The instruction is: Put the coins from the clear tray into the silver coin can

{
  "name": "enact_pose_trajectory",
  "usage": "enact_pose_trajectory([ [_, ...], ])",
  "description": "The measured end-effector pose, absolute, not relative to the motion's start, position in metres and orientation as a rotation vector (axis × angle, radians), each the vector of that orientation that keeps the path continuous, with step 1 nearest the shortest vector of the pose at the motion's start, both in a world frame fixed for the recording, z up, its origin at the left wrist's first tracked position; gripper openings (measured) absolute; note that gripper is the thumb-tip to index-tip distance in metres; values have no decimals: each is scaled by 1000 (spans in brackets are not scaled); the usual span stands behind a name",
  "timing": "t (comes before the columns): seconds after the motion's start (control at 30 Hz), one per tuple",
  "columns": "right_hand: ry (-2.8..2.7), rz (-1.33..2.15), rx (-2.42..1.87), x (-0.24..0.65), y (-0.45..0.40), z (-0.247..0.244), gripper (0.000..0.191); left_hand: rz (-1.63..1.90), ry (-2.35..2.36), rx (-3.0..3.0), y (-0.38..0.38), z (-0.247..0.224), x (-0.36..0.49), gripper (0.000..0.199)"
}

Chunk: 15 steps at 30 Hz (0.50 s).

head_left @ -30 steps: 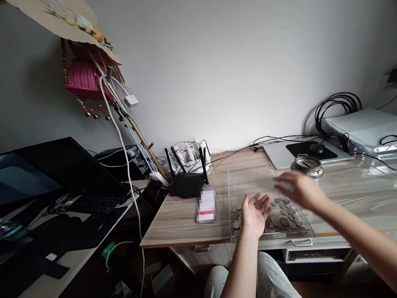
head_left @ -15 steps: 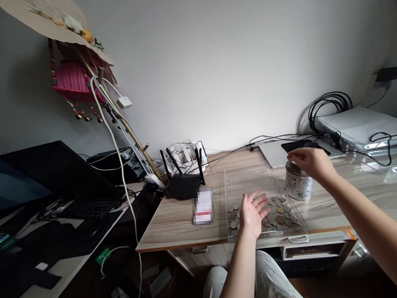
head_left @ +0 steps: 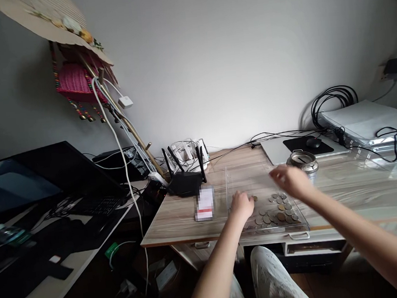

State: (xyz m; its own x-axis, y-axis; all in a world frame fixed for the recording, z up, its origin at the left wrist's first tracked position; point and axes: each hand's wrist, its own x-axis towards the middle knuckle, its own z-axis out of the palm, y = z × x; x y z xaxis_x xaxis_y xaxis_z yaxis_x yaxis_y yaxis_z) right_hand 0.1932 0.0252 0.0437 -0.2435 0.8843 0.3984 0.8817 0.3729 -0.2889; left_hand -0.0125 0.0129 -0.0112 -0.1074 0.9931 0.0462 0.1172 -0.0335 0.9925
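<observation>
A clear shallow tray (head_left: 227, 183) with many loose coins (head_left: 281, 217) lies on the desk before me. My left hand (head_left: 242, 204) is palm down over the tray's left part, its fingers curled among the coins; whether it grips one is hidden. Beside its fingertips is a brassy coin (head_left: 255, 198). My right hand (head_left: 291, 181) hovers above the tray's right side with bent, closed fingers, slightly blurred; what they hold, if anything, does not show. Just behind it stands a round tin (head_left: 312, 171), partly covered, with a dark slot in its metal lid (head_left: 302, 159).
A pixelated card-like thing (head_left: 205, 204) lies left of the tray, near a black router (head_left: 184, 183). Behind the tin, a black mouse (head_left: 313, 142) rests on a mouse pad (head_left: 296, 146). Cables and a white device (head_left: 374, 118) occupy the right; a laptop (head_left: 92, 178) stands left.
My left hand has turned from palm up with fingers spread to palm down, curled over the coins. My right hand has come off the tin's lid, moving left toward the tray. The view shifted slightly.
</observation>
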Motion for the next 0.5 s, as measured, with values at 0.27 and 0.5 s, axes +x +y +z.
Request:
enact_pose_trajectory([
  [0.27, -2532, 498, -1485, 145, 8, -13, 34, 560, 1581, 1578, 5, 6, -12, 24],
  [0.5, -2837, 931, -1241, 154, 16, -1, 24, -162, 1446, 1971, -12, 23, -10, 17],
])
